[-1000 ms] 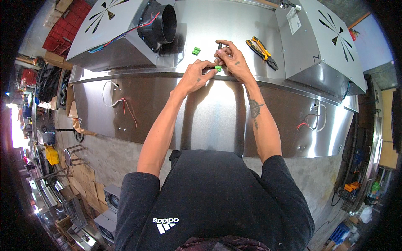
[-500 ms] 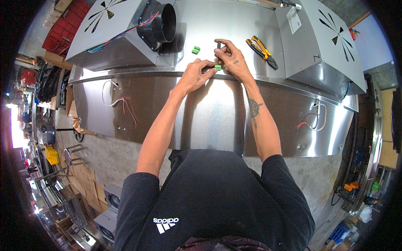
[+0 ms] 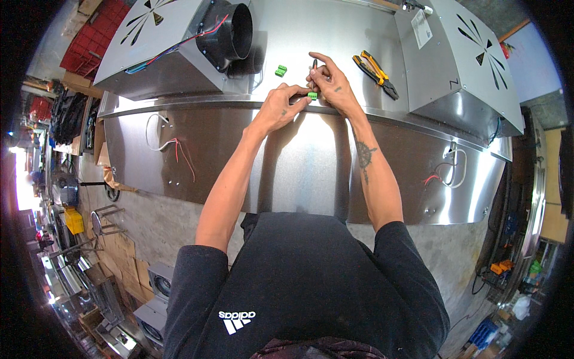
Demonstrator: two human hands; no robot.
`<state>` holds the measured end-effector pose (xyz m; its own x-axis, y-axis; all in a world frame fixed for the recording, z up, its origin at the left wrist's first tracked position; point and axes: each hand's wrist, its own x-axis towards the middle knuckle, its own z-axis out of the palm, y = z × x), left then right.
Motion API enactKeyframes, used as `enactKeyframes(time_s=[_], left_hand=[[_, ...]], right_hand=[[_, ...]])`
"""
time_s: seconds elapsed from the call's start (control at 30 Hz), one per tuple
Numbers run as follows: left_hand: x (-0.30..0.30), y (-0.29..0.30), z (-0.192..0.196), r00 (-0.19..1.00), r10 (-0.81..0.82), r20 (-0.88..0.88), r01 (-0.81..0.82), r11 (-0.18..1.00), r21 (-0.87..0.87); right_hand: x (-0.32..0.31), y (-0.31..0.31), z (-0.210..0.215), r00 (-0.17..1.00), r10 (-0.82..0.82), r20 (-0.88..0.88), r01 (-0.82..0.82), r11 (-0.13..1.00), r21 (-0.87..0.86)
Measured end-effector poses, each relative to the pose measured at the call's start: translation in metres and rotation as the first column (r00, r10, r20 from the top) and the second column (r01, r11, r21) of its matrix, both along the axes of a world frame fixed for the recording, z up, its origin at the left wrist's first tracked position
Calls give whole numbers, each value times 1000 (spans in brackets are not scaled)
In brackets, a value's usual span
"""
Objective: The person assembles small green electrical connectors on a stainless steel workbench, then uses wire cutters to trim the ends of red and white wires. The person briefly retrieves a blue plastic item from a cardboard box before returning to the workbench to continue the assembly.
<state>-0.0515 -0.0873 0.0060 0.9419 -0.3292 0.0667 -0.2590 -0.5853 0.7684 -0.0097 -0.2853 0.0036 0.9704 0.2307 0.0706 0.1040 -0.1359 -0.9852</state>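
Pinching small green block connector point(image 3: 312, 95): left hand point(image 3: 280, 109), right hand point(image 3: 330, 82) fingers closed round it.

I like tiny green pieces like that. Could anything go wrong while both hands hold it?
The small green connector is pinched between the left hand and right hand at the steel edge; it might slip and fall to the floor. The thin dark tool could perhaps poke a finger.

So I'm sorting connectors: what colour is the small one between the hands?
Bright green connector, clearest in the head view.
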Motion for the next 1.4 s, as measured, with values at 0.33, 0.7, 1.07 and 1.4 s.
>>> enactKeyframes(time_s=[0.33, 0.7, 1.07, 1.4], left_hand=[[-1, 0, 6, 998, 18, -65, -16, 999, 33], [1, 3, -2, 1000, 0, -17, 0, 1000, 19], [-3, 8, -28, 999, -23, 31, 24, 999, -39], [-3, -15, -17, 985, -108, 135, 137, 963, -233]], right_hand=[[-1, 1, 2, 999, -9, -49, 10, 1000, 21], [-1, 4, 5, 996, -53, -74, 53, 999, 2], [3, 3, -5, 995, 103, -18, -101, 993, 62], [21, -36, -37, 995, 89, 51, -94, 990, 109]])
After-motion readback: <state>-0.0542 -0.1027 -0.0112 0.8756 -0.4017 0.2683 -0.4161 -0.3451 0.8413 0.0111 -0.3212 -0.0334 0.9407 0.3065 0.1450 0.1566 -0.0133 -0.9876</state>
